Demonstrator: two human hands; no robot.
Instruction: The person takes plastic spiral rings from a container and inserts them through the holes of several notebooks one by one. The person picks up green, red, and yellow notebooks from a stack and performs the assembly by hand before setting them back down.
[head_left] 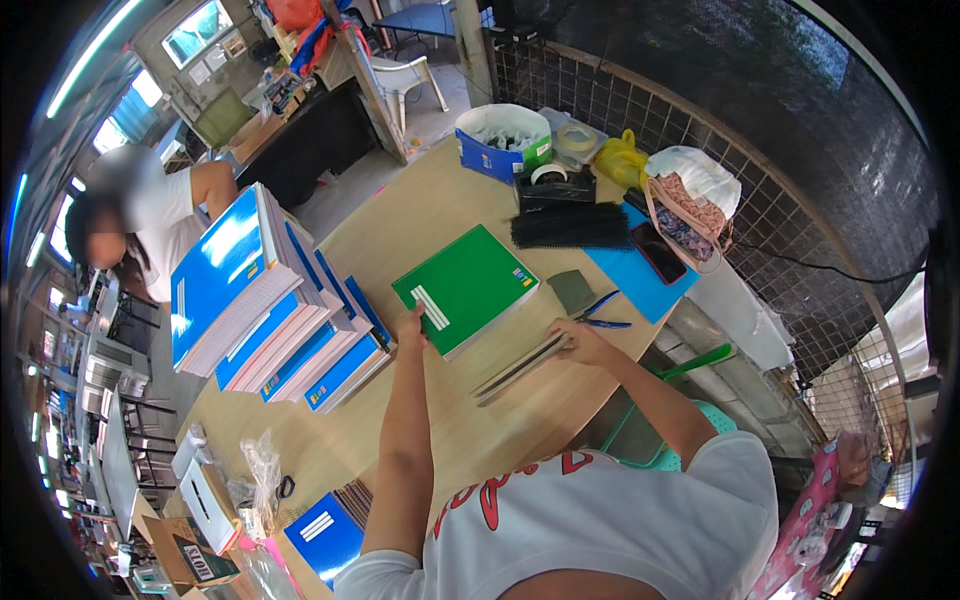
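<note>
A green notebook point(468, 285) with a white label block lies on the wooden table in front of me. My left hand point(412, 327) grips its near left edge, thumb side against the cover. My right hand point(581, 343) is closed on one end of a long thin flat strip point(515, 371), pale with a dark line along it. The strip reaches left over the table, on the near side of the notebook; whether it touches the wood I cannot tell. Just beyond my right hand are a blue-handled tool point(602, 314) and a dark grey-green square piece point(571, 293).
Tall stacks of blue notebooks point(235, 275) rise at the left. Black spiral bindings point(570, 226), a tub point(503, 140), a tape roll point(576, 139) and a phone point(658, 253) occupy the far right. Another blue notebook point(327, 536) lies near me. A person point(165, 210) is beyond the stacks.
</note>
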